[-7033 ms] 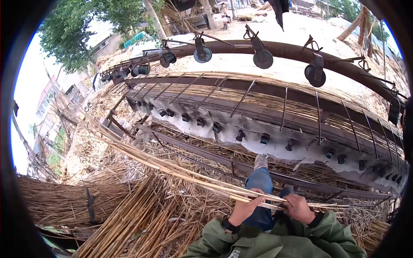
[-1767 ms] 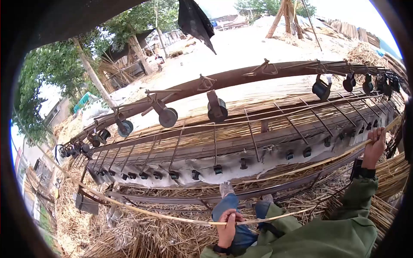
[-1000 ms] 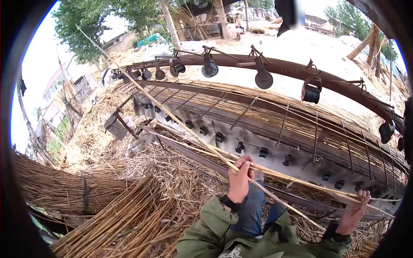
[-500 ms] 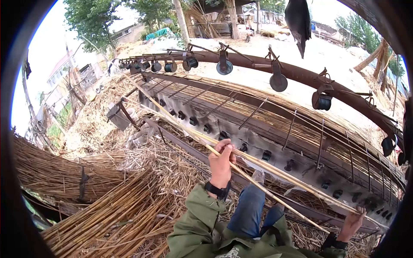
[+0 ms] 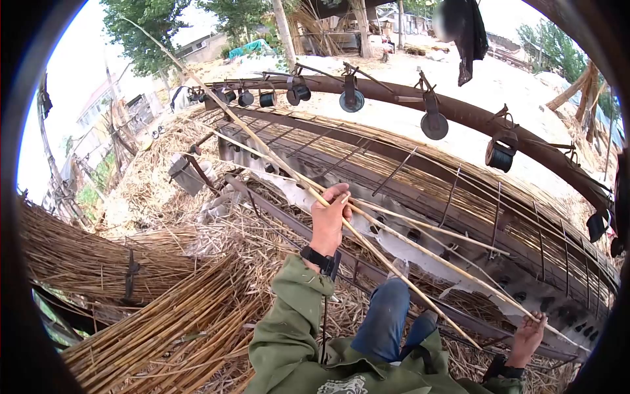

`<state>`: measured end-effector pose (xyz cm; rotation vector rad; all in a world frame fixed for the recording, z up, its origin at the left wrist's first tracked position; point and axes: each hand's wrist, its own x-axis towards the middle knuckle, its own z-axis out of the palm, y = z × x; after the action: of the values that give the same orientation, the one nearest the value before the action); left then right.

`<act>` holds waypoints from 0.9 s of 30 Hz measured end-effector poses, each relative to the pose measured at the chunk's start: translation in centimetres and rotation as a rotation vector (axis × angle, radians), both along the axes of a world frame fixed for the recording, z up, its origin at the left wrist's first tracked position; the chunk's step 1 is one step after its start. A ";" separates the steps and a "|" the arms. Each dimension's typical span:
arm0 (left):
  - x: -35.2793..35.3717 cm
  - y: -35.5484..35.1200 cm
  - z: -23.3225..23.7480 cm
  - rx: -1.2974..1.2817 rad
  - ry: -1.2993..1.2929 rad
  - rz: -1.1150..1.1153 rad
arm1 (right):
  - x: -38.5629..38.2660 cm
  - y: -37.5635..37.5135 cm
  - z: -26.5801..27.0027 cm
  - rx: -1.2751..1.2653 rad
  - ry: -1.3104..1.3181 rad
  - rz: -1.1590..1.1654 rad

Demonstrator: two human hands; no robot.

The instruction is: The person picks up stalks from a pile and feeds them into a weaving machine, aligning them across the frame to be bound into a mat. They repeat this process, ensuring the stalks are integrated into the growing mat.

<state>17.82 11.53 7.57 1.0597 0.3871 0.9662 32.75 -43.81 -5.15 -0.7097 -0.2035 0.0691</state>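
Note:
My left hand (image 5: 330, 217) is closed around several long, thin reed stalks (image 5: 412, 287), which fan out from it. One stalk slants far to the upper left, above the metal frame. Another reed (image 5: 433, 255) runs from my left hand down to my right hand (image 5: 527, 336), whose fingers pinch it close to its lower right end. A third reed's end points right, across the frame. Beneath the stalks lies the rusty metal loom-like frame (image 5: 275, 213), with a pale sheet (image 5: 394, 241) along its near side that has dark pieces set in it.
Wire spools (image 5: 502, 154) hang from a curved rusty beam (image 5: 387, 97) above the frame. A reed bundle (image 5: 164, 322) lies at lower left, with a tied bundle (image 5: 98, 262) behind it. Loose straw (image 5: 236, 276) covers the ground. A dark cloth (image 5: 471, 39) hangs overhead.
The stalks have spread apart, and one now rises higher at the upper left. My left hand has shifted slightly left and up; my right hand has moved a little left.

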 end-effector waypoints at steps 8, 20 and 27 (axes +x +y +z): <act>5.4 -3.9 -2.4 -0.161 0.015 -0.114 | -7.3 22.6 7.5 -0.026 0.129 0.416; 3.8 -1.9 -3.0 -0.130 -0.036 -0.112 | -7.7 21.3 7.8 -0.125 -0.249 0.325; 3.3 -10.3 -2.4 -0.197 -0.085 -0.647 | -7.5 24.2 9.6 -0.149 -0.202 0.263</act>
<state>21.12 1.23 5.13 0.8754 0.0518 0.3827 25.24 -19.64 4.49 -0.8354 -0.4889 0.2662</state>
